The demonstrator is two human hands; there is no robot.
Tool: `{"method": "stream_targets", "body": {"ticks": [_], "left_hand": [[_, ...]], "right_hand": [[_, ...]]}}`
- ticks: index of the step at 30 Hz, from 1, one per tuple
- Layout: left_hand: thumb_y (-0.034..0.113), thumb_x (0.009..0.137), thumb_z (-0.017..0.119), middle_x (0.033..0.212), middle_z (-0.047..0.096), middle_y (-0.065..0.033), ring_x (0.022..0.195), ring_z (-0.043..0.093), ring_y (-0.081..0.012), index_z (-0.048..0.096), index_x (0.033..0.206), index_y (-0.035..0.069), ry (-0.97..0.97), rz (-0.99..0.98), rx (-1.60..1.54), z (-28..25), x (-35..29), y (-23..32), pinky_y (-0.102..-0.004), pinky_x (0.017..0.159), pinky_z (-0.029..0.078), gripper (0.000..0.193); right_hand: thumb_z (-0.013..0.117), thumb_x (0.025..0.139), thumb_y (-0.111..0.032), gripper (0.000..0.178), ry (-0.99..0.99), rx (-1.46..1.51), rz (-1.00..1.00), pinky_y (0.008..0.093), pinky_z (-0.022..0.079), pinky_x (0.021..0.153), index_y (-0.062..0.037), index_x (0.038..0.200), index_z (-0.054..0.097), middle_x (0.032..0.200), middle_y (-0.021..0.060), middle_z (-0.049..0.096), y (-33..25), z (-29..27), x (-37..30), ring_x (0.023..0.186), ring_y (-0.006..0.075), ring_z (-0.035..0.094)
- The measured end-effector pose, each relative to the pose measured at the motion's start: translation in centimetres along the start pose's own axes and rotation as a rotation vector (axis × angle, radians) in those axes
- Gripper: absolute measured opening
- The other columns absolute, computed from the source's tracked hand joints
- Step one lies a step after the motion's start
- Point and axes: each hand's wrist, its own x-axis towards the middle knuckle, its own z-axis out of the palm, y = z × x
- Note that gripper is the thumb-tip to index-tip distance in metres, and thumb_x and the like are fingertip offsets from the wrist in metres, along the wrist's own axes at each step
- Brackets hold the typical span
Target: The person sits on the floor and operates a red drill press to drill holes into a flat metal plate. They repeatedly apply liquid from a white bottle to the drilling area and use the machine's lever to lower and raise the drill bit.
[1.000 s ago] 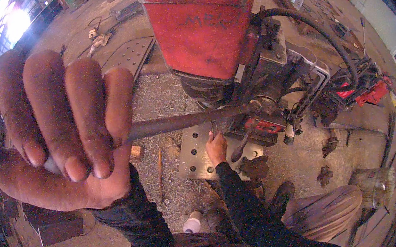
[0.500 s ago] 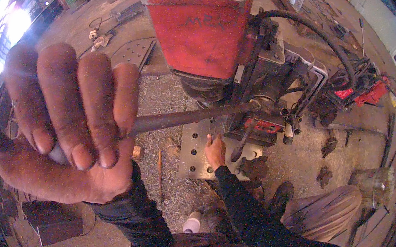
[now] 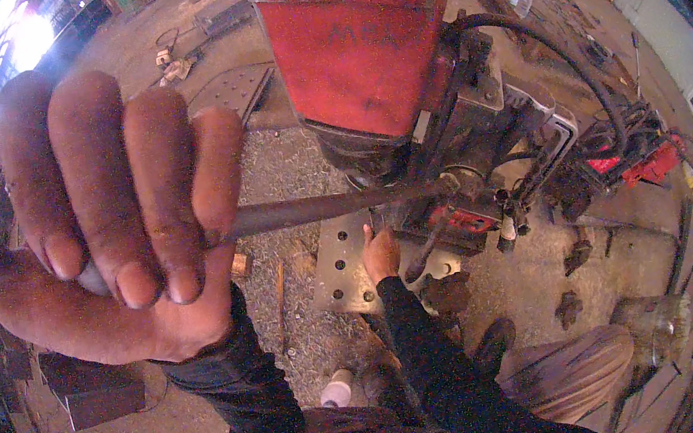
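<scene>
My left hand point(image 3: 120, 217) is large in the near left, its fingers wrapped round the end of a dark metal lever point(image 3: 312, 211). This lever runs right to the hub of a red and black drilling machine point(image 3: 359, 61), which looks like a magnetic drill. Below the machine lies a flat steel plate point(image 3: 330, 280) with several round holes. Over the plate, my right hand point(image 3: 382, 255) is close beside the machine's base, thumb raised and the other fingers curled. What those fingers hold, if anything, is hidden. A shorter handle point(image 3: 425, 257) slants down just right of it.
Metal shavings point(image 3: 269, 174) cover the ground around the plate. A thick black hose point(image 3: 564, 21) arches off the machine's right side. Another red machine point(image 3: 648, 165) stands farther right. A dark steel block point(image 3: 97, 390) sits at lower left, a white cup-like object point(image 3: 336, 389) near my legs.
My right hand has shifted slightly right and up toward the machine's base, its fingers now more curled. My left hand has moved a little left, still round the lever.
</scene>
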Motion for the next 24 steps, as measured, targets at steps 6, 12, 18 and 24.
{"method": "stream_targets", "body": {"ticks": [6, 12, 18, 24], "left_hand": [[0.009, 0.076, 0.059, 0.048, 0.037, -0.0007, 0.036, 0.035, -0.0126, 0.04, 0.06, 0.014, -0.002, 0.005, 0.021, 0.1, -0.2, 0.2, -0.027, 0.051, 0.035, 0.026], [0.011, 0.078, 0.058, 0.048, 0.038, -0.0006, 0.036, 0.035, -0.0119, 0.04, 0.06, 0.014, -0.002, 0.012, -0.029, 0.5, -0.2, 0.4, -0.0269, 0.051, 0.034, 0.026], [0.013, 0.075, 0.064, 0.049, 0.04, -0.0004, 0.036, 0.036, -0.0121, 0.04, 0.061, 0.014, -0.096, 0.056, -0.032, -0.2, 0.0, -0.6, -0.028, 0.053, 0.035, 0.027], [0.009, 0.073, 0.063, 0.05, 0.04, -0.0009, 0.037, 0.036, -0.013, 0.041, 0.062, 0.014, -0.01, 0.011, 0.025, -0.3, 0.2, -0.1, -0.0283, 0.052, 0.035, 0.025]], "right_hand": [[0.049, 0.097, -0.036, 0.044, -0.149, -0.082, 0.068, 0.0514, 0.051, 0.07, 0.0059, 0.092, 0.062, 0.084, 0.0267, 0.066, 0.5, -0.4, 1.5, 0.08, 0.044, 0.065], [0.048, 0.096, -0.035, 0.045, -0.077, -0.046, 0.071, 0.0516, 0.051, 0.071, 0.0054, 0.086, 0.065, 0.085, 0.0259, 0.066, 0.0, 0.2, 0.8, 0.081, 0.0434, 0.065], [0.046, 0.097, -0.037, 0.047, -0.102, -0.08, 0.081, 0.0526, 0.05, 0.072, 0.0055, 0.088, 0.064, 0.086, 0.0268, 0.066, 1.2, 0.0, 1.0, 0.082, 0.0437, 0.064], [0.044, 0.098, -0.037, 0.047, -0.101, -0.062, 0.109, 0.053, 0.049, 0.072, 0.0055, 0.09, 0.062, 0.085, 0.0278, 0.065, 0.2, -0.8, 0.4, 0.08, 0.0446, 0.063]]}}
